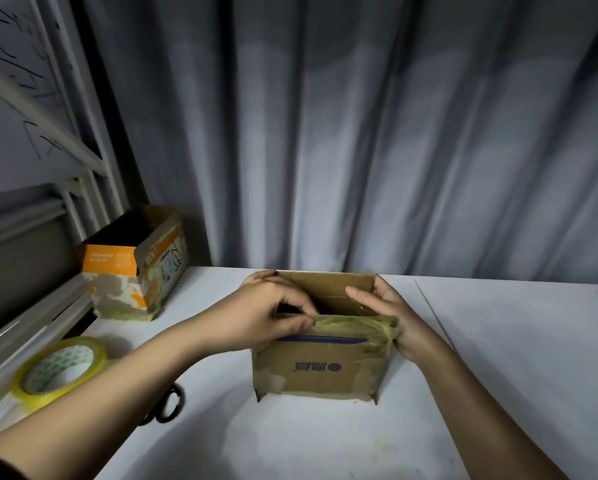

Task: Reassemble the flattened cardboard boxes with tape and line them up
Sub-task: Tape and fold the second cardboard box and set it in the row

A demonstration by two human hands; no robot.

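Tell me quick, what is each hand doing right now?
Left hand: fingers pinch the taped near rim of the open brown cardboard box.
Right hand: fingers curl round the same box's right side, holding it.

Curtained room (394, 133), white table (325, 445)

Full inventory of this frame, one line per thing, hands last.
brown box: 1, brown with blue print, open top, taped near rim, centre of table
orange box: 1, orange and white, open top, far left of table
tape roll: 1, yellowish, near left on table
scissors: 1, black handles, partly hidden under the left forearm
table: 1, white
curtain: 1, grey, behind table
metal frame: 1, white, upper left, with paper hanging on it
left hand: pinches tape on the brown box's near rim
right hand: grips the brown box's right side
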